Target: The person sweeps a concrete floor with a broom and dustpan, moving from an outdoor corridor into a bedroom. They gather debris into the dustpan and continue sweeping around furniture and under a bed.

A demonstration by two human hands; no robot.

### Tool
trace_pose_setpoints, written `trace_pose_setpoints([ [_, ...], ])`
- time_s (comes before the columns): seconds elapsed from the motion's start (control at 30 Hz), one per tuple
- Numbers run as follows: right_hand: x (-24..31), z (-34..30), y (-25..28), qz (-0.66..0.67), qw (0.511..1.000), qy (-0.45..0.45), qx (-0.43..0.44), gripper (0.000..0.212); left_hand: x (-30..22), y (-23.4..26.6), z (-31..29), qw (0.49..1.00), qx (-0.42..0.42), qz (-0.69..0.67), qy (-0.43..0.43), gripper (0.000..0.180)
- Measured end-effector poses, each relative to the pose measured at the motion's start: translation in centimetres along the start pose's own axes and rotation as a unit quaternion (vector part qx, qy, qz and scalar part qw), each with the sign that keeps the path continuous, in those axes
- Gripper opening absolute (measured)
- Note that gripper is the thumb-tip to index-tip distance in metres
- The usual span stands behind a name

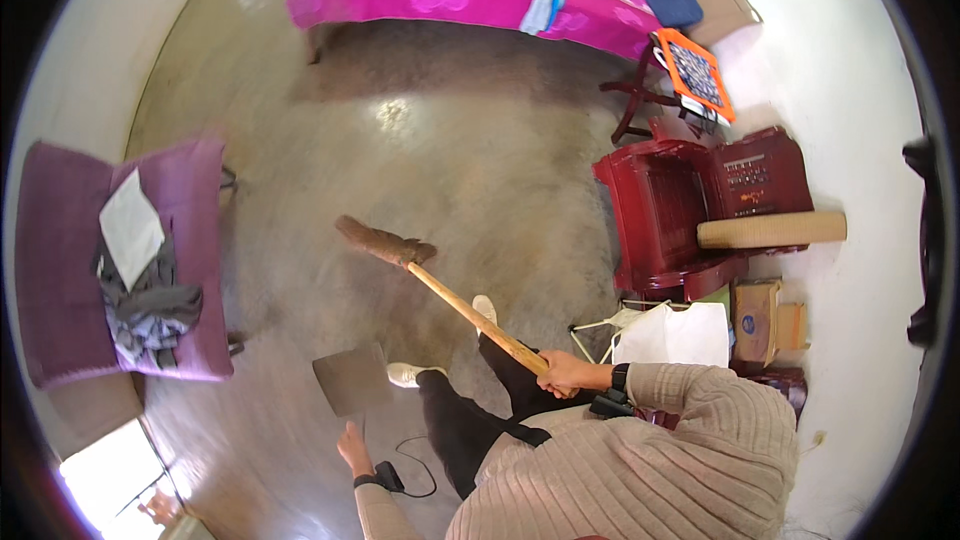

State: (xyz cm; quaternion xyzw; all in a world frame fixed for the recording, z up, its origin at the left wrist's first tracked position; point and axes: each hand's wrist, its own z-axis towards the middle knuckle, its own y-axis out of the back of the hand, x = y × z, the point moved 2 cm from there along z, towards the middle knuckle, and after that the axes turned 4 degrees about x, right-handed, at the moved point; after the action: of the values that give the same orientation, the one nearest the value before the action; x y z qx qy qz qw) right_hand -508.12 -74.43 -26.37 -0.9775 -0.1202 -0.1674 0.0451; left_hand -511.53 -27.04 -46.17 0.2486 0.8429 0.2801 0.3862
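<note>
A broom with a long wooden handle (475, 318) slants from my right side to the floor ahead. My right hand (567, 374) is wrapped round the upper end of its handle. The brown broom head (385, 241) rests on the grey floor, tilted out to the left. Low on the left, my left hand (352, 448) is closed on the thin handle of a flat grey dustpan (353, 381). The dustpan is close to the floor beside my left shoe (412, 374); I cannot tell whether it touches. The broom head and dustpan are well apart.
A purple sofa (195, 260) with clothes stands at the left. Ahead is a bed with a pink cover (420, 0). Along the right wall are a dark folding stand (635, 95), a red plastic chair (660, 200), a white-topped folding stool (680, 335) and cardboard boxes (757, 320).
</note>
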Motion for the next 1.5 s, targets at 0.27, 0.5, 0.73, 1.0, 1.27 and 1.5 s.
trace_pose_setpoints([
  [0.27, -4.7, -2.3, 14.8, 0.092, 0.993, 0.023, -0.063, 0.023, -12.9, -4.6, 4.7, 0.996, -0.035, -0.019, -0.075, 0.048],
  [0.5, -5.7, -2.4, 24.1, 0.131, 0.982, 0.024, -0.135, 0.023, -24.6, -11.1, 10.7, 0.998, 0.057, -0.021, -0.014, 0.040],
  [0.73, -3.2, 1.5, 34.6, 0.172, 0.965, 0.041, -0.194, 0.033, -37.5, -19.5, 18.2, 0.994, 0.056, -0.054, -0.079, 0.050],
  [1.0, 6.8, 6.8, 49.0, 0.154, 0.948, 0.012, -0.279, 0.041, -51.4, -29.4, 25.9, 0.991, 0.134, -0.003, -0.028, 0.048],
  [1.27, 14.8, 13.3, 61.5, 0.149, 0.931, -0.008, -0.333, 0.051, -62.6, -35.0, 27.8, 0.989, 0.138, 0.020, -0.044, 0.044],
  [1.5, 17.3, 23.4, 75.8, 0.170, 0.904, 0.043, -0.391, 0.045, -68.4, -37.0, 27.7, 0.992, 0.128, 0.001, 0.015, 0.042],
])
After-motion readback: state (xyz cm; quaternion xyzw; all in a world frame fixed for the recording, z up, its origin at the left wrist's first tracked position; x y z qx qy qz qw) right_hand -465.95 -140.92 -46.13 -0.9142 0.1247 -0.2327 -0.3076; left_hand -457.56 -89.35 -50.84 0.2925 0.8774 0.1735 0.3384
